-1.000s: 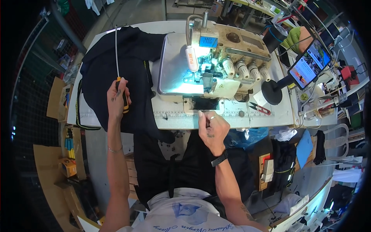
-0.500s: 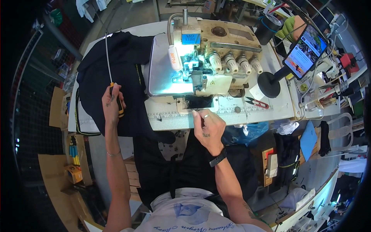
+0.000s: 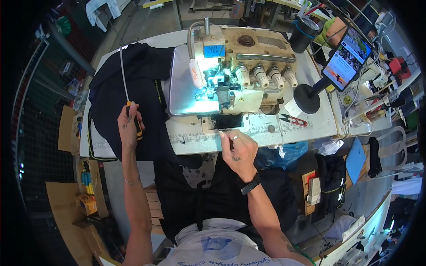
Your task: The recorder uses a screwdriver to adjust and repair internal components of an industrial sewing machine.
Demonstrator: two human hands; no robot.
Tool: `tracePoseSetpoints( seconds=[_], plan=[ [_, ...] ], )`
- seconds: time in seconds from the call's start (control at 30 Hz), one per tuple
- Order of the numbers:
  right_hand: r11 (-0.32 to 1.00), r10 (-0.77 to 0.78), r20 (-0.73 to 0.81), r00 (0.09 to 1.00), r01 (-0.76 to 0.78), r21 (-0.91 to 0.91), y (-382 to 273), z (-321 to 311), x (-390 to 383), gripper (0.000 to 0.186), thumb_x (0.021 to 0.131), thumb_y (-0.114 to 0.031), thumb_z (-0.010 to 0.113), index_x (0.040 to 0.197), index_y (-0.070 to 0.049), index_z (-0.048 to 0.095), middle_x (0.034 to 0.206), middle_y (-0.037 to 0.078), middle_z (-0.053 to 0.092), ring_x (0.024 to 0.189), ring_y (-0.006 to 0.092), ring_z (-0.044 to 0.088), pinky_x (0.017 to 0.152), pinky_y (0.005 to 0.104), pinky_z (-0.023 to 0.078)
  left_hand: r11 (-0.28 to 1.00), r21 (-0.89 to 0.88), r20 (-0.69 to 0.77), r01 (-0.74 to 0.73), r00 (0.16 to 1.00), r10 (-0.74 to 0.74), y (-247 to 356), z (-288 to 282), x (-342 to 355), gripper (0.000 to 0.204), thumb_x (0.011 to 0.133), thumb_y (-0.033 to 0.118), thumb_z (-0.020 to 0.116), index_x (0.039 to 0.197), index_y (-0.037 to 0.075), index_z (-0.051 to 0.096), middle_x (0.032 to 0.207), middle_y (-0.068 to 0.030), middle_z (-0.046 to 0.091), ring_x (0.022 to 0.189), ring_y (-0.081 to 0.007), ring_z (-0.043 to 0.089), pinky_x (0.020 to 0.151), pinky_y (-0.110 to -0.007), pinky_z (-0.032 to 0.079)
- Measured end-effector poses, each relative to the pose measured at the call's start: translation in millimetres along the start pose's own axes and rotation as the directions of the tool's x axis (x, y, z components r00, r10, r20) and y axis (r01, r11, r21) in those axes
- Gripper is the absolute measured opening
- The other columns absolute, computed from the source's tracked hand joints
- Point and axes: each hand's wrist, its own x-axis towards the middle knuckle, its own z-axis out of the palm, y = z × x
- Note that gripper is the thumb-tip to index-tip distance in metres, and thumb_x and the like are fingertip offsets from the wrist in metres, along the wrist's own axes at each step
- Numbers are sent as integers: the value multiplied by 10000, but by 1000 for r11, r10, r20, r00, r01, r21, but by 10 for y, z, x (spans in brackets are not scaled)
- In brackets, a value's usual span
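My left hand (image 3: 128, 124) is closed around the black and orange handle of a long screwdriver (image 3: 124, 79), whose thin shaft points away from me. Under it, dark navy cloth (image 3: 104, 104) with a yellow-edged strip spreads over the left of the table. My right hand (image 3: 239, 150) is curled in a pinch at the table's front edge; anything between its fingertips is too small or hidden to make out. Just beyond it is a dark opening (image 3: 227, 121) in the tabletop, below the lit overlock sewing machine (image 3: 239, 95).
Red-handled thread snips (image 3: 293, 120) and a small round disc (image 3: 271, 128) lie right of the opening. A phone (image 3: 347, 60) leans on a black round-based stand (image 3: 307, 99). A blue plastic bag (image 3: 284, 155) hangs below the front edge. Cardboard boxes (image 3: 66, 208) stand at lower left.
The whole view has shifted slightly, with the machine and phone a little further left. Both hands keep nearly the same pose, and the screwdriver stays in my left hand.
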Motion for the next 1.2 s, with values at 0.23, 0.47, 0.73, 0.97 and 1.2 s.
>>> tracePoseSetpoints(
  seconds=[0.23, 0.47, 0.73, 0.97, 1.2],
  plan=[
    [991, 92, 0, 996, -91, 97, 8, -30, -9, 111, 909, -30, 687, 815, -8, 633, 687, 88, 618, 525, 215, 551, 497, 319, 416, 1000, -10, 9, 7, 1000, -7, 8, 2, 4, 399, 1031, 448, 568, 989, 53, 592, 667, 23, 516, 489, -53, 500, 451, -199, 406],
    [987, 131, 43, 990, -134, 84, -8, -34, -21, 67, 937, -36, 660, 881, 1, 654, 764, 119, 667, 582, 244, 622, 528, 325, 461, 998, -60, 9, 19, 1000, -18, -24, -39, 6, 440, 1020, 481, 573, 1024, 42, 599, 671, 15, 508, 492, -52, 490, 449, -201, 401],
    [986, 168, 32, 985, -168, 1, -49, 32, -31, 98, 939, -69, 673, 866, -5, 656, 676, 111, 619, 495, 191, 516, 485, 306, 400, 995, -84, 1, 53, 999, -53, 3, -51, 10, 354, 1033, 385, 578, 951, 40, 574, 664, 7, 522, 478, -68, 487, 465, -219, 396],
    [991, 126, 8, 992, -126, -43, -68, 84, -32, 117, 927, -75, 686, 841, -4, 654, 670, 116, 611, 489, 198, 511, 486, 311, 397, 995, -81, 11, 61, 998, -60, 51, -60, -5, 383, 1024, 407, 589, 934, 35, 577, 664, 1, 521, 491, -73, 495, 481, -225, 405],
    [991, 97, -28, 995, -99, -91, -36, 155, -48, 117, 917, -94, 698, 833, -20, 662, 643, 104, 604, 486, 223, 528, 485, 320, 403, 994, -92, 25, 63, 998, -61, 3, -86, 3, 401, 1020, 426, 592, 915, 39, 569, 661, -4, 521, 495, -73, 503, 483, -228, 411]
  ],
)
